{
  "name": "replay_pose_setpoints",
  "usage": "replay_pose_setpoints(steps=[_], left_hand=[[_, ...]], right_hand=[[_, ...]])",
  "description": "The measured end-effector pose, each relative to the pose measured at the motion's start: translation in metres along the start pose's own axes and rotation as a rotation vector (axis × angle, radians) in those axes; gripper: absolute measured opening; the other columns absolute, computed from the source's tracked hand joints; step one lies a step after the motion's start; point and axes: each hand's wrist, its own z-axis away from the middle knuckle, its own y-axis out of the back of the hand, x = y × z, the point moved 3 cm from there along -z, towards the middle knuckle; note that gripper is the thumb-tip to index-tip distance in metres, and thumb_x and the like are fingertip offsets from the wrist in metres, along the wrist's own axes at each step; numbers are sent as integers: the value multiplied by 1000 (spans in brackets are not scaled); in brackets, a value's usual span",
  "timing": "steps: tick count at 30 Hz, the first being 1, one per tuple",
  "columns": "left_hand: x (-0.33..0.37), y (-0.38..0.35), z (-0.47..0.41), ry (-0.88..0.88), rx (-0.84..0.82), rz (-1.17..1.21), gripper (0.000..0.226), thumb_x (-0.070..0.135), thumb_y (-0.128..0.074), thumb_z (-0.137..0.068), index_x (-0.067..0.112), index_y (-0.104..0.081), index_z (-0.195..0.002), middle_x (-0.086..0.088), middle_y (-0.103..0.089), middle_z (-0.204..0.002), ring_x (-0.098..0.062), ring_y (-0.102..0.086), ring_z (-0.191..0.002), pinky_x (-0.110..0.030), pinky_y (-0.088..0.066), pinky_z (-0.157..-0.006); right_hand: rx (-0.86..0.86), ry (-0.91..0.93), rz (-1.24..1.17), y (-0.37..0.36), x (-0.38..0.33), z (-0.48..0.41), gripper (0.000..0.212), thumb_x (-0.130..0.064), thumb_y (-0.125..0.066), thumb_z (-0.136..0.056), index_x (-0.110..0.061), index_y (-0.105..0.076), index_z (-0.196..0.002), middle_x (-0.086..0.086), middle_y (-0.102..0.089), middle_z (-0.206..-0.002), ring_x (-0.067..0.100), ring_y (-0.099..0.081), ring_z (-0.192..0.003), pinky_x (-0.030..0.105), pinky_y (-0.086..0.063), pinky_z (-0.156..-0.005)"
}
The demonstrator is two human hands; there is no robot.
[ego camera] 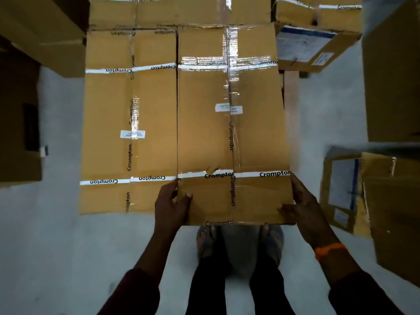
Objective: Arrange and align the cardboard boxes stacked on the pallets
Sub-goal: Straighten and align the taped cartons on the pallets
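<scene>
Two long brown cardboard boxes with white printed tape lie side by side below me. The right box [229, 137] sticks out a little nearer to me than the left box [129, 123]. My left hand [171, 203] grips the right box's near left corner, thumb on top. My right hand [300, 203] grips its near right corner, thumb on the top face. More taped boxes [177, 12] lie in a row behind these two. The pallet under them is hidden.
Stacks of cardboard boxes stand at the far left [20, 123] and far right [393, 71]. A labelled box [311, 48] sits at the back right, another [350, 192] on the right near me. Grey floor [56, 246] surrounds the stack. My feet [238, 242] stand just before it.
</scene>
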Motion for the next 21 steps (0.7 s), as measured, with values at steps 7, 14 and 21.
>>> replay_pose_setpoints(steps=[7,14,21], left_hand=[[-33,-17,-30,-118,-43,-325,58,44,-57,-89,10,-56,-136,-8,-60,-121,-26,-56,-111,-25,-40,-86],[-25,-38,-29,-181,-57,-536,78,25,-72,-87,23,-35,-155,-14,-45,-140,-35,-45,-125,-50,-48,-97],[-9,-57,-25,-335,-253,-697,115,69,-72,-64,36,-15,-158,-4,-22,-158,-29,-21,-142,-57,-35,-110]], right_hand=[[43,-4,32,-17,23,-31,84,-15,-73,-74,-48,-45,-146,-9,-63,-136,15,-59,-126,40,-59,-90],[36,-39,83,-22,32,-46,86,12,-60,-89,-43,-37,-151,-5,-57,-140,18,-54,-130,33,-52,-91],[-30,-46,171,-19,29,-47,95,11,-65,-90,-53,-24,-148,-11,-46,-143,12,-46,-135,33,-54,-95]])
